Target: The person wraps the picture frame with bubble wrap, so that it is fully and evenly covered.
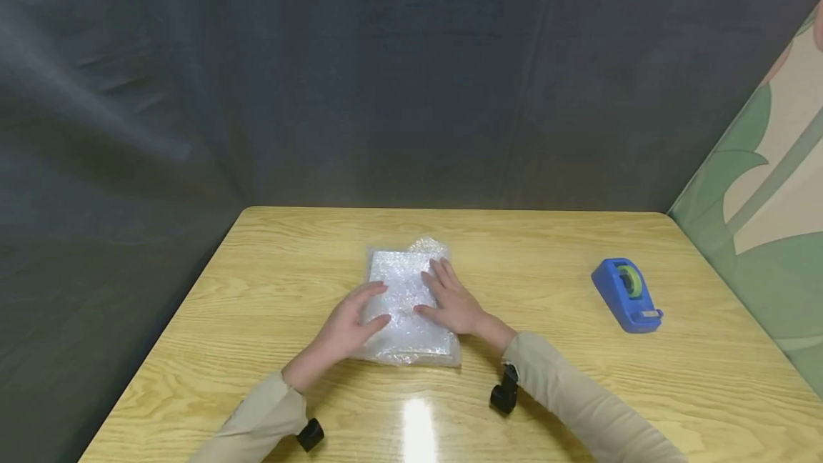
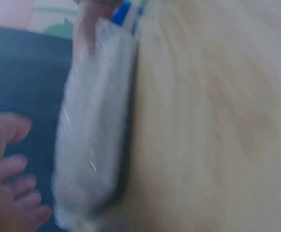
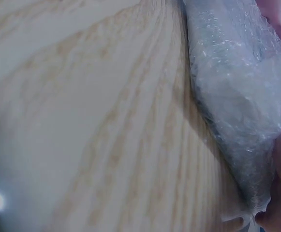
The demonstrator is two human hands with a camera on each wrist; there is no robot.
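A flat rectangular package in bubble wrap (image 1: 405, 274) lies on the wooden table, its clear wrap sticking out past the far and near edges. My left hand (image 1: 343, 324) is at its left side, thumb and fingers apart, fingertips over the wrap's edge. Across the right side of the package my right hand (image 1: 456, 308) rests with fingers spread and thumb pointing inward. The left wrist view is blurred; there the left hand (image 2: 9, 183) appears beside the wrapped package (image 2: 89, 135). In the right wrist view the crinkled bubble wrap (image 3: 242, 87) bunches down to a narrow corner near the hand.
A blue tape dispenser (image 1: 620, 299) with a greenish roll of tape stands on the right of the wooden table (image 1: 527, 256). Dark curtain (image 1: 398, 91) hangs behind and to the left. A panel with a leaf pattern (image 1: 771, 220) borders the right side.
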